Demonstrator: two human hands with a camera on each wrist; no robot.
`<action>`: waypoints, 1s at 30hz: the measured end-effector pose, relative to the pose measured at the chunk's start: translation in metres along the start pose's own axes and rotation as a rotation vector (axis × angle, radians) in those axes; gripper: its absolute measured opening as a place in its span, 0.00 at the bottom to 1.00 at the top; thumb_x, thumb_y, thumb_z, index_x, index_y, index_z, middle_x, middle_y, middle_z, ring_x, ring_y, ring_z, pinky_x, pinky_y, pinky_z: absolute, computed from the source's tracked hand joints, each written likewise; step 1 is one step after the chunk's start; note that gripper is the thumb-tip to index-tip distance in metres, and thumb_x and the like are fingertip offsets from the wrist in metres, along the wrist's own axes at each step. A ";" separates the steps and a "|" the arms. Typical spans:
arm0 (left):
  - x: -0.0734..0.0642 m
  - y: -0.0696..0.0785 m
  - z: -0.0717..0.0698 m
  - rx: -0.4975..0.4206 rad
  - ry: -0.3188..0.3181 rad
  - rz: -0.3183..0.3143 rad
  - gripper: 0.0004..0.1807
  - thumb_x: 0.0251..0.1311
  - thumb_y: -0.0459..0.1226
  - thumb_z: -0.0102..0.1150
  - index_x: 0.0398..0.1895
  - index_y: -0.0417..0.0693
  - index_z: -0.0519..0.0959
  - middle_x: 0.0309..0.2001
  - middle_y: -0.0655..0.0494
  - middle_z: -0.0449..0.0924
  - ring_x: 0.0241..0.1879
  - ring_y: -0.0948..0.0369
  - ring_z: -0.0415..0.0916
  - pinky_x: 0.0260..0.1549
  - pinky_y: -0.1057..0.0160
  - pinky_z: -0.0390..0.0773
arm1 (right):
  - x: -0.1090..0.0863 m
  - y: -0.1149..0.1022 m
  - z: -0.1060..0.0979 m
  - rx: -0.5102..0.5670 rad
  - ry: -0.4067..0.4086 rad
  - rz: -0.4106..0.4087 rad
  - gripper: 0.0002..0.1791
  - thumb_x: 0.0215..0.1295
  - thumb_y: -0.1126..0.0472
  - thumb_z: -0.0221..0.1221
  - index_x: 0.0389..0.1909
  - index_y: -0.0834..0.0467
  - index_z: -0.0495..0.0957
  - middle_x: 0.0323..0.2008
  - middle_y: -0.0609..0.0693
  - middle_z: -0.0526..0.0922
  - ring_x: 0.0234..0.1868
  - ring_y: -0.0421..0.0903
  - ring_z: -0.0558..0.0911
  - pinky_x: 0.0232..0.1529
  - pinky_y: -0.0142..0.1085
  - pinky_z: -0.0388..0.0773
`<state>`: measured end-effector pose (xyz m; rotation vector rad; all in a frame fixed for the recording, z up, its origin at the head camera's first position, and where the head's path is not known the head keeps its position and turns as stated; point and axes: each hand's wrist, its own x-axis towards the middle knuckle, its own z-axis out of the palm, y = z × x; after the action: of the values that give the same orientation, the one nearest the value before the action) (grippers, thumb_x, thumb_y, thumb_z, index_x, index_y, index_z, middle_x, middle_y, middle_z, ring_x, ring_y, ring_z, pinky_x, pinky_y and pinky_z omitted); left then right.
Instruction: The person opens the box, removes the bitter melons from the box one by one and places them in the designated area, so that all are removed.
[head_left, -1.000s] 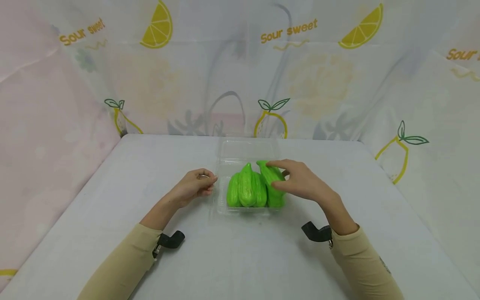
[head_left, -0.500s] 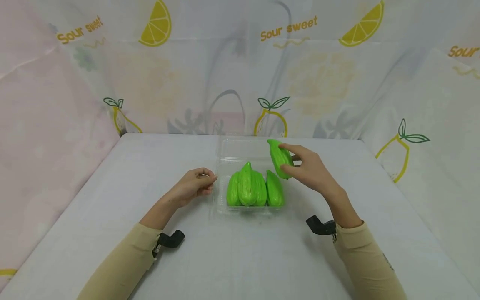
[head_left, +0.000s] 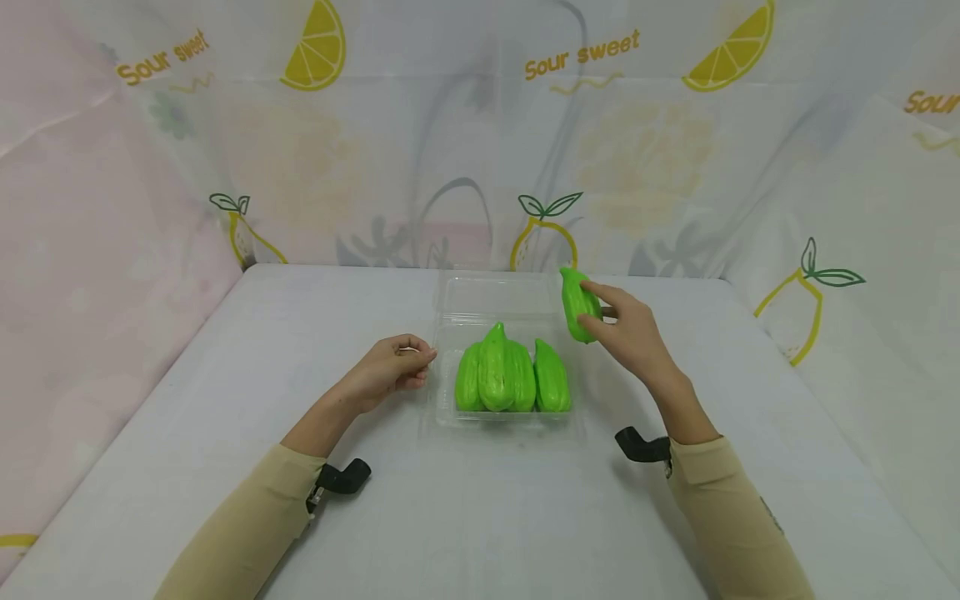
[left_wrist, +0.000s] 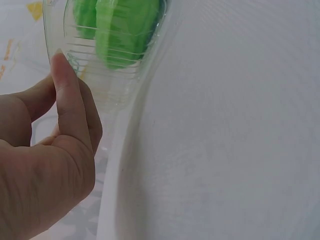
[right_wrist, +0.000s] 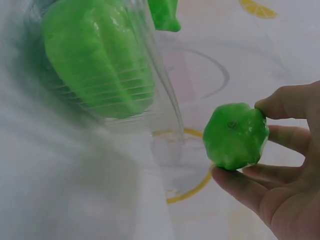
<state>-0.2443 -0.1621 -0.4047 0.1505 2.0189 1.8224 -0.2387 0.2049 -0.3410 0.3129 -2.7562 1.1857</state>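
My left hand (head_left: 386,372) pinches the left rim of a clear plastic clamshell box (head_left: 444,396) between thumb and fingertips; the left wrist view shows the fingers at the box's edge (left_wrist: 54,30). Its lid (head_left: 495,297) lies folded back behind it. Inside are several bright green ridged gourds: a cluster (head_left: 495,375) at left and middle, one apart (head_left: 552,380) at the right end. With thumb and fingers my right hand (head_left: 630,329) holds another green gourd (head_left: 576,308) raised behind the box's right side, its narrow tip pointing up. The right wrist view shows this gourd's blunt end (right_wrist: 235,137).
A white-covered table (head_left: 480,517) bears the box. A printed cloth (head_left: 465,125) with lemon drawings stands behind and along both sides. Black wrist-mounted pieces (head_left: 345,477) extend from both sleeves.
My right hand has lifted one gourd out of the box's right end and carried it up, back and to the right. The left hand has stayed at the rim.
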 end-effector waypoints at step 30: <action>0.000 0.000 0.001 0.007 0.001 -0.001 0.12 0.71 0.40 0.57 0.46 0.41 0.70 0.26 0.60 0.75 0.24 0.70 0.75 0.27 0.75 0.80 | 0.013 0.056 0.028 -0.066 -0.010 -0.021 0.27 0.73 0.59 0.56 0.69 0.64 0.68 0.68 0.68 0.69 0.65 0.67 0.72 0.63 0.58 0.74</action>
<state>-0.2441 -0.1616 -0.4051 0.1508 2.0267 1.8156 -0.2659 0.2204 -0.3973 0.3408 -2.7866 1.0881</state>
